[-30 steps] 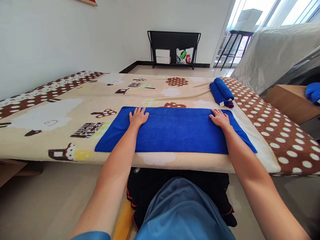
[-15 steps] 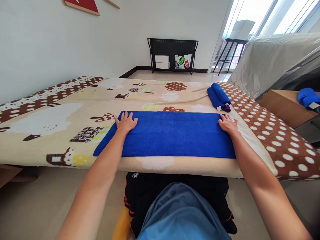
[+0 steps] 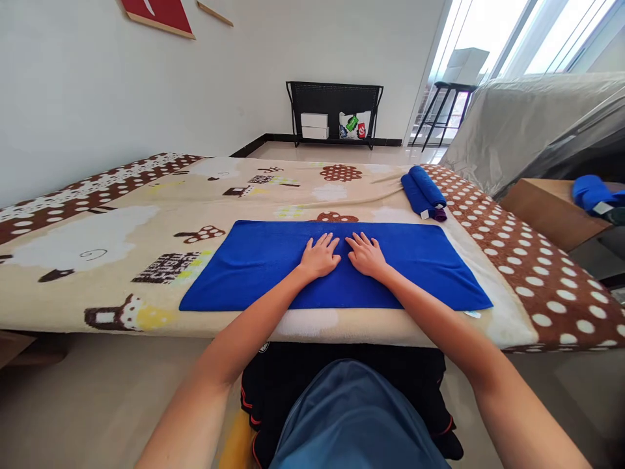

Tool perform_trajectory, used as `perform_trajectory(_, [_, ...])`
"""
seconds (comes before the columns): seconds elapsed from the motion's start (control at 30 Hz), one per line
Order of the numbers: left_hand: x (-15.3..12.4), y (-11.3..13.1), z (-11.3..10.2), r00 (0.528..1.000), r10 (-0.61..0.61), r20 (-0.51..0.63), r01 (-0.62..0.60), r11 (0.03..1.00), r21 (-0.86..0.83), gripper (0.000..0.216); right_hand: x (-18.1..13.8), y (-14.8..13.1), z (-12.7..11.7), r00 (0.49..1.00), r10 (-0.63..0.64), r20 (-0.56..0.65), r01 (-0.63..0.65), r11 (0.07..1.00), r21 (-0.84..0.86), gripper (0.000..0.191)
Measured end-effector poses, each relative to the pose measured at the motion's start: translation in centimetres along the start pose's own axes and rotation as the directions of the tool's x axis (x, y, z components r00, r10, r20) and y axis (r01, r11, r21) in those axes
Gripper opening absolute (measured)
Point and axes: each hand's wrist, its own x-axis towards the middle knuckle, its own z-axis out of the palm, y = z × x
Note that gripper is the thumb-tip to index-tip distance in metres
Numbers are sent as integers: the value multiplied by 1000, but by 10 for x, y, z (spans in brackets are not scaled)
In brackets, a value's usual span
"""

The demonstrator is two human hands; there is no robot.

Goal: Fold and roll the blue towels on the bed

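A long blue towel [image 3: 258,264] lies spread flat on the patterned blanket [image 3: 122,221], near its front edge. My left hand [image 3: 321,255] and my right hand [image 3: 366,254] rest side by side on the middle of the towel, palms down, fingers stretched out and apart. Neither hand holds anything. A small white tag shows at the towel's front right corner.
Two rolled blue towels [image 3: 422,190] lie at the blanket's far right. More blue cloth [image 3: 593,193] sits on a wooden stand [image 3: 547,208] to the right. A black rack [image 3: 334,114] stands by the far wall, and a plastic-covered piece of furniture [image 3: 527,124] beside the window.
Both hands have slid inward from the towel's two ends to its middle, flat on the cloth. The towel stays spread on the blanket.
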Motion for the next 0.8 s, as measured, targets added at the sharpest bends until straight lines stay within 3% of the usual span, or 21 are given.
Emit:
perform_trajectory(0.13, [-30, -48, -12, 997, -63, 32, 63, 998, 20, 61, -29, 54, -10, 997, 65, 42, -66, 998, 8, 57])
perform_trajectory(0.27, [-76, -107, -28, 975, -220, 34, 217, 974, 67, 62, -76, 127, -22, 972, 230, 54, -229, 973, -20, 60])
perform_trajectory(0.47, [-147, -184, -34, 855, -515, -67, 519, 846, 125, 63, -145, 214, -26, 910, 412, 40, -412, 911, -18, 62])
perform_trajectory(0.63, [-170, -214, -31, 828, -537, -161, 557, 821, 125, 66, -168, 235, -25, 893, 448, 44, -447, 894, -20, 64])
perform_trajectory(0.73, [-173, -210, -34, 820, -534, -208, 556, 829, 61, 68, -172, 229, -32, 886, 462, 23, -461, 886, -48, 65])
perform_trajectory(0.8, [-176, -196, -39, 795, -519, -314, 550, 835, 10, 66, -173, 219, -39, 878, 479, -14, -479, 874, -79, 64])
